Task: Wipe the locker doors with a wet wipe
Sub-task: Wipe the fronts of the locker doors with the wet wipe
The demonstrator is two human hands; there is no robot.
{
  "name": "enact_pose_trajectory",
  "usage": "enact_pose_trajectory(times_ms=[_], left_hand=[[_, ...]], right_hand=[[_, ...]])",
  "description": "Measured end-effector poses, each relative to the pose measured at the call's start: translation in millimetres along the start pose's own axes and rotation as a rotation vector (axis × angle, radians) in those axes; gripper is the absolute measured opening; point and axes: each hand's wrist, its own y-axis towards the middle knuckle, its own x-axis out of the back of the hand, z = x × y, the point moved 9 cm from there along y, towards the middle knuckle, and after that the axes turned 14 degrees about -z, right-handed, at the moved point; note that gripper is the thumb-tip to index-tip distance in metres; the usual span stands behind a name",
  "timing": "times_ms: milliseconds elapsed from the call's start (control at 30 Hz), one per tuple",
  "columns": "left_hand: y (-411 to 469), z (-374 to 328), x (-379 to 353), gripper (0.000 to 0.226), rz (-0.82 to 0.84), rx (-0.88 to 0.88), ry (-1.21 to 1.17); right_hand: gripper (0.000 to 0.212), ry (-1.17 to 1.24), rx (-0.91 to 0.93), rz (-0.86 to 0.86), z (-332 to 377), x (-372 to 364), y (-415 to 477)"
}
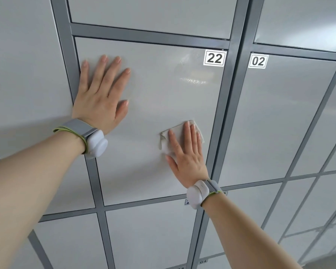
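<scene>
Locker door 22 (153,94): left hand (99,98) braces, fingers spread; right hand (186,158) presses wet wipe (164,144), fingers straight; unpinched, may slip.

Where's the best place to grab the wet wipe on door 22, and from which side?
Pinch the folded left edge of the wet wipe, coming from the left. The right hand presses the rest flat on door 22 with straight fingers; that edge sticks out beside the index finger and looks slightly lifted, so it is probably easiest.
</scene>
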Motion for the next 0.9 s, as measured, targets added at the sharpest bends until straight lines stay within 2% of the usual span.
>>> enact_pose_trajectory(times_ms=[200, 533, 900], left_hand=[[1.0, -3.1, 0.6, 0.061, -0.004, 0.015, -0.022], [-9.7, -53.2, -10.5, 0.063, 0.057, -0.072, -0.145], [-19.1, -61.5, -18.8, 0.062, 0.028, -0.074, -0.069]], right_hand=[[0.062, -0.082, -0.159, 0.06, -30.3, 4.5, -23.9], [0.064, 0.003, -0.313, -0.019, -41.1, 20.4, 21.3], [0.061, -0.018, -0.203, 0.01, -39.3, 3.5, -11.7]])
